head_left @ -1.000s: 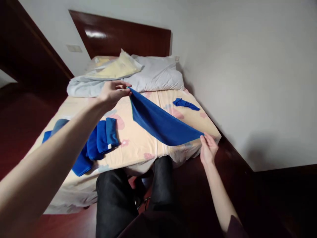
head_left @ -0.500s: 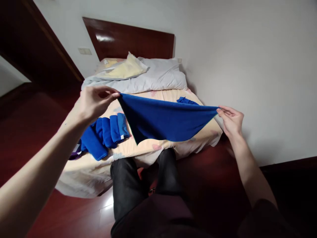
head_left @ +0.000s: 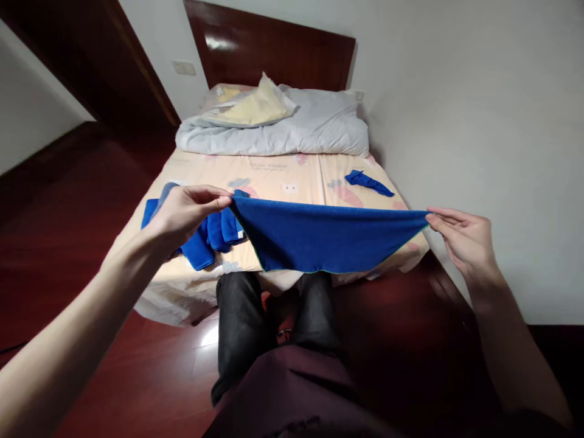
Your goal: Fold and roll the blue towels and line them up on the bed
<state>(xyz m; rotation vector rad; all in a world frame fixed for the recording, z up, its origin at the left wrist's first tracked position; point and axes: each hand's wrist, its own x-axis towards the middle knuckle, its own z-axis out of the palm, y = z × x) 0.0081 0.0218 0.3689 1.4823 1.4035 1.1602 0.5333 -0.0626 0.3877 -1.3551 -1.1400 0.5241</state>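
Observation:
A blue towel (head_left: 323, 237) with a thin green edge hangs stretched between my two hands, its top edge nearly straight. My left hand (head_left: 196, 207) is closed, pinching the towel's left corner between thumb and fingers. At the other end, my right hand (head_left: 463, 234) pinches the right corner, also closed. Behind my left hand, several folded blue towels (head_left: 198, 248) lie in a row on the bed, partly hidden by the hand and wrist. Another blue cloth (head_left: 370, 183), crumpled, lies on the bed's right side beyond the held towel.
The bed (head_left: 301, 173) has a cream patterned sheet. A pale quilt (head_left: 319, 125) and a yellowish pillow (head_left: 260, 104) lie at its head, below a dark wooden headboard (head_left: 278, 45). A white wall (head_left: 479, 121) stands to the right. My legs (head_left: 241, 328) are against the bed's near edge.
The towel is pulled a little wider and flatter between my hands, its lower edge now more level. My view has shifted, so the bed appears farther right and higher.

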